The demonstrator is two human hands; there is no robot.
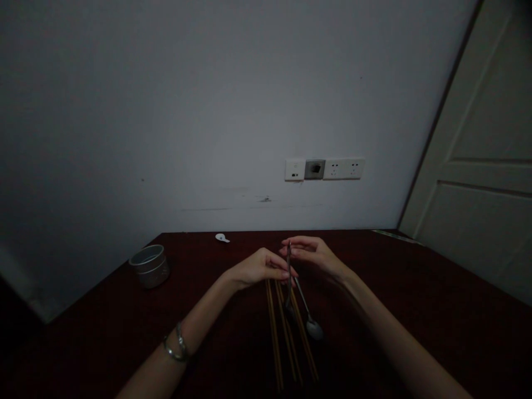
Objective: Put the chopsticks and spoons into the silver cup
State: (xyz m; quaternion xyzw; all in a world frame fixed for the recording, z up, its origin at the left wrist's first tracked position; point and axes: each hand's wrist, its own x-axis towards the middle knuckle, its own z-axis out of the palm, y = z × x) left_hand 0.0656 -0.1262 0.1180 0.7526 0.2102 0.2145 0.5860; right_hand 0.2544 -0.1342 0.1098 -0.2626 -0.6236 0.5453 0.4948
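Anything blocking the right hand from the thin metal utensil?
Nothing visible. The right hand has its fingertips at the upper end of the thin metal utensil; the left hand pinches it lower down. The chopsticks and spoon extend toward the camera, not between them.

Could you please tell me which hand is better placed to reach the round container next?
Probably the left hand: it is nearer the round container, with the right hand farther off. Both hands are at the slim utensil, though.
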